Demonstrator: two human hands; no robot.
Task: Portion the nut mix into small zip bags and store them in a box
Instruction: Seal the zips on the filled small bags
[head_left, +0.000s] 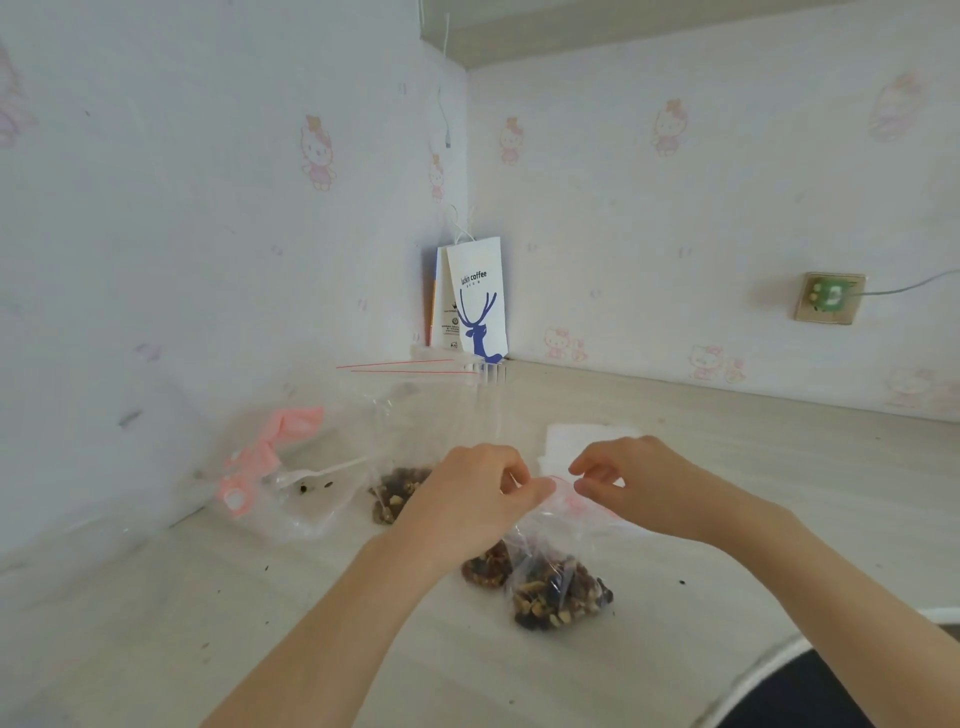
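"Two hands on the one bag?"

"Yes. My left hand (478, 499) and my right hand (631, 480) both hold the small clear zip bag of nut mix (561, 590) by its red zip strip (563, 487). The left fingers (537, 491) pinch the strip's left end and the right fingers (584, 486) pinch its right end. The tips are close together, with a short stretch of strip between them."

"Where does the bag sit from your fingers?"

"Straight below them and a little nearer to me. Its mouth points up into my fingers, and its filled bottom is down on the pale wooden counter (208, 597). The long axis stands nearly upright, with the bottom leaning slightly to my right."

"Anything beside it?"

"A second small bag of nuts (485, 569) lies just to its left, partly hidden under my left wrist. I cannot tell whether the two touch."

"And farther off?"

"A large clear bag of nut mix (400, 493) stands beyond my left hand, its red-lined mouth high up. Left of it lies a crumpled clear bag holding a white plastic spoon (317, 473), with a pink plastic clip (270, 447) beside it. Flat white sheets (576, 441) lie beyond my right hand. A white paper bag with a blue deer (475, 301) stands in the corner."
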